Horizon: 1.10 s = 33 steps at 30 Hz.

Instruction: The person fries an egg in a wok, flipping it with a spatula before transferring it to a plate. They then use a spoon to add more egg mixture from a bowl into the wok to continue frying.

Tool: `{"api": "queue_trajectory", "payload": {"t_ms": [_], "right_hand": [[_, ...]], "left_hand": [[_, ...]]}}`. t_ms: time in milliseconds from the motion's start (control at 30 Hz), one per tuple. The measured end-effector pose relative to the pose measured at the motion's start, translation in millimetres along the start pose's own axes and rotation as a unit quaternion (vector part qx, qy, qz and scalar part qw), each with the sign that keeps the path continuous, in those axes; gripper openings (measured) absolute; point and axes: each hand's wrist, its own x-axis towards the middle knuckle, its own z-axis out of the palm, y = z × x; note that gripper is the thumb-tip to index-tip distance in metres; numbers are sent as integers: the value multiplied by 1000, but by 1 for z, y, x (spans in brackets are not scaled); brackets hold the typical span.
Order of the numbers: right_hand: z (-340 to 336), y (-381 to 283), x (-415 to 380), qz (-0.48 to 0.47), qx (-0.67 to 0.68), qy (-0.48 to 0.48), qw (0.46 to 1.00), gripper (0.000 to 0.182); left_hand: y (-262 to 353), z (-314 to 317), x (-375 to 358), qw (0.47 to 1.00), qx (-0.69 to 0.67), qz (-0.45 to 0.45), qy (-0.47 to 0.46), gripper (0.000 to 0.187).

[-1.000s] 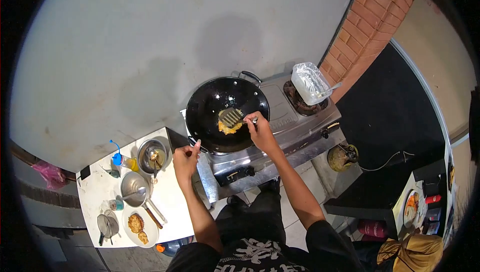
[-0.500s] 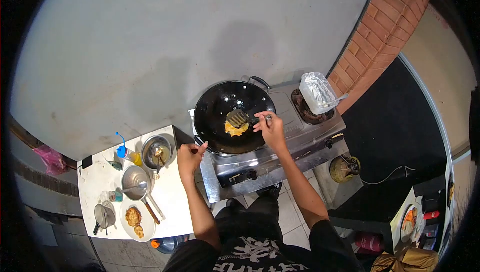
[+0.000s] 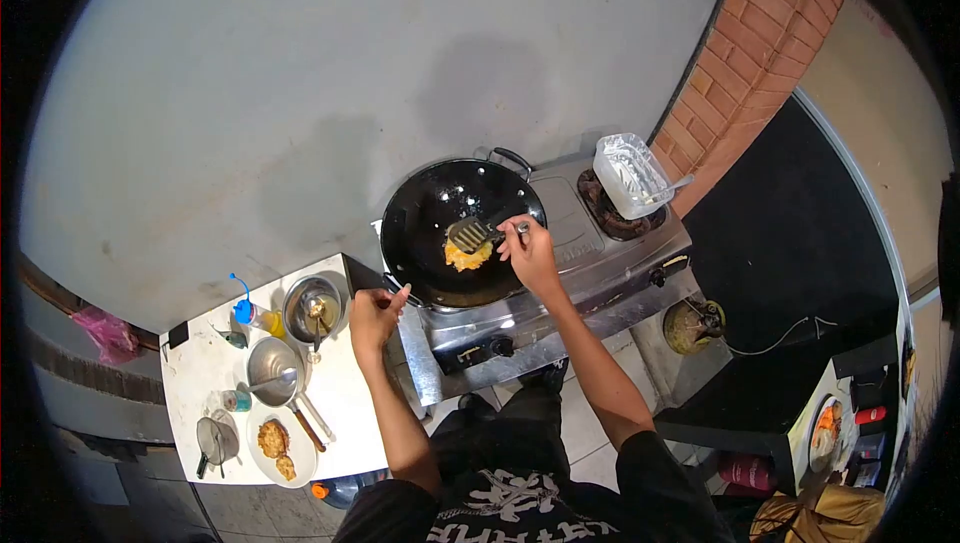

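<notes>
A black wok (image 3: 420, 213) sits on the left burner of the gas stove. In it lies a small golden-yellow fried egg or fritter (image 3: 466, 257), browned in spots. My right hand (image 3: 528, 248) is closed around the handle of a black slotted spatula (image 3: 470, 234), whose blade rests over the upper part of the food. My left hand (image 3: 376, 319) is at the wok's near left side, its fingers pinched on the looped wok handle (image 3: 402, 287), which they partly hide.
A clear plastic container (image 3: 632, 178) with a spoon stands over the right burner of the stove (image 3: 580, 303). On the white table (image 3: 350, 423) at left are a metal bowl (image 3: 300, 328), a saucepan (image 3: 264, 356), a bottle (image 3: 262, 318), a strainer (image 3: 214, 440) and a plate (image 3: 300, 465) of fried pieces.
The spatula blade has shifted slightly on the food, with my right hand still on its handle. My left hand stays by the wok handle. The whole view has moved a little.
</notes>
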Motion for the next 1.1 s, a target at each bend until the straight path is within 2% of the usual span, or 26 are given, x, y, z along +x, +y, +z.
{"api": "queue_trajectory", "payload": {"t_ms": [100, 167, 267, 367, 467, 667, 1100], "right_hand": [[0, 1, -1, 4, -40, -22, 999, 9], [-1, -4, -3, -37, -114, -23, 992, 10], [-1, -4, -7, -53, -131, -20, 990, 12], [-5, -11, -10, -20, -144, -29, 989, 12], [-6, -7, -10, 24, -87, -23, 996, 11], [-14, -18, -10, 1, -10, 11, 1000, 14], [-23, -10, -12, 19, -14, 17, 1000, 16]], "left_hand": [[-4, 0, 3, 1000, -6, 3, -7, 41], [-8, 0, 4, 1000, -15, 1, -16, 41], [-11, -1, 5, 999, -14, 3, -34, 41], [-17, 2, 7, 999, -21, 20, -19, 43], [-14, 0, 6, 1000, -1, 24, -15, 44], [-8, -2, 4, 1000, 9, 6, -20, 44], [6, -7, 0, 999, 37, 3, -31, 43]]}}
